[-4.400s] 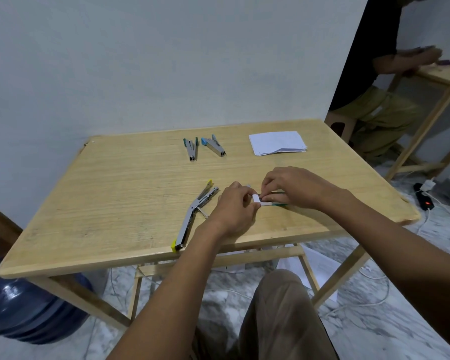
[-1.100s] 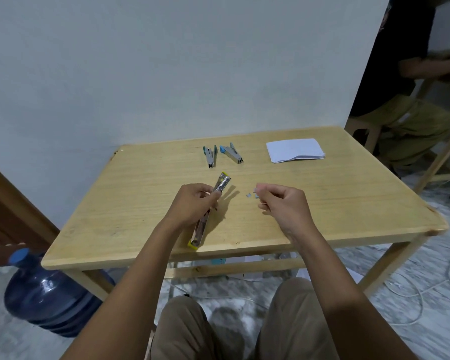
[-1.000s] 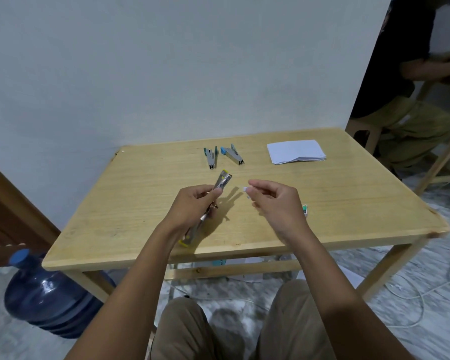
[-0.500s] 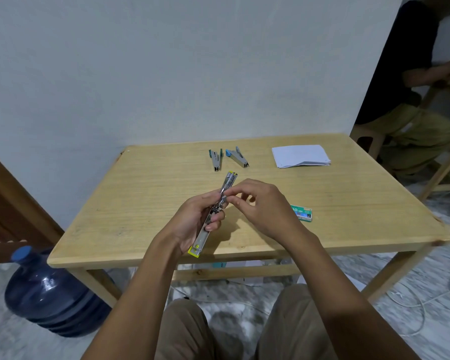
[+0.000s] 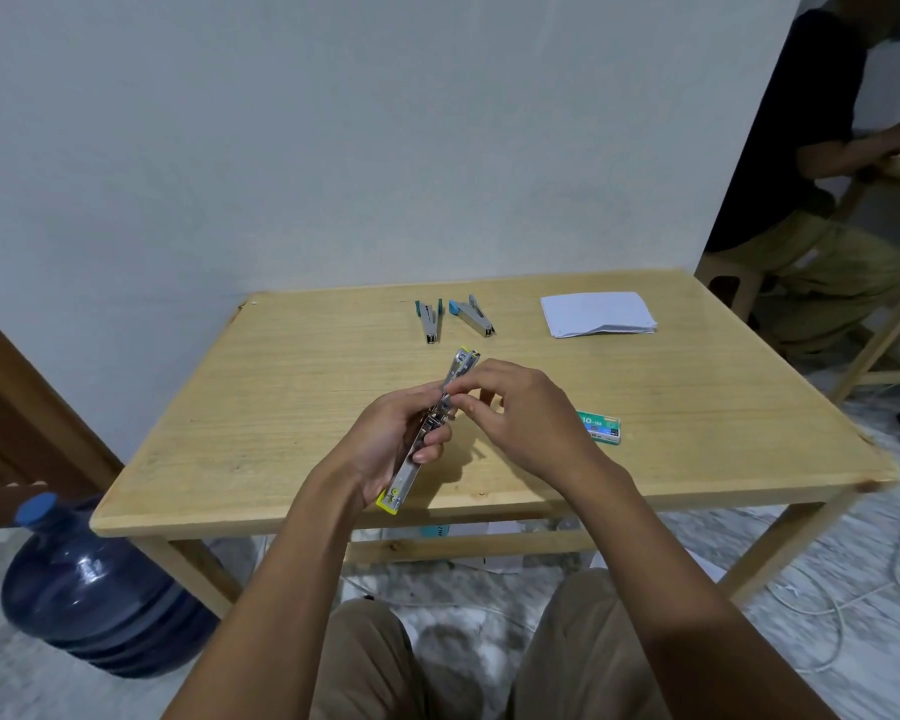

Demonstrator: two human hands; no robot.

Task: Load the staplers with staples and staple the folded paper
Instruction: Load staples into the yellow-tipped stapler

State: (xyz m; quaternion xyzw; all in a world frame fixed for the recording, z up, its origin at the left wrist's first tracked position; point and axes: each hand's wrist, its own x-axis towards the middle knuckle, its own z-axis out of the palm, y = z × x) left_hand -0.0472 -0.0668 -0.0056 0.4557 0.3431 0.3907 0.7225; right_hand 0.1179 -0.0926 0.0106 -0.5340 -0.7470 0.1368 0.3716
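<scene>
Now gripping opened, yellow-tipped metal stapler (image 5: 404,475) with left hand (image 5: 385,449), fingers curled round it, above table (image 5: 230,433) near middle; pinching its rail with right hand (image 5: 520,413) fingertips. Closing in versus a second back, uncovering green staple box (image 5: 601,426).

I'm seeing bright bare metal glinting along the opened stapler (image 5: 404,479) gripped in my left hand (image 5: 385,449), yellow plastic capping its ends. Beyond the grip, matt white folded paper (image 5: 596,314) is lying on the smooth, grained wooden table (image 5: 261,407).
</scene>
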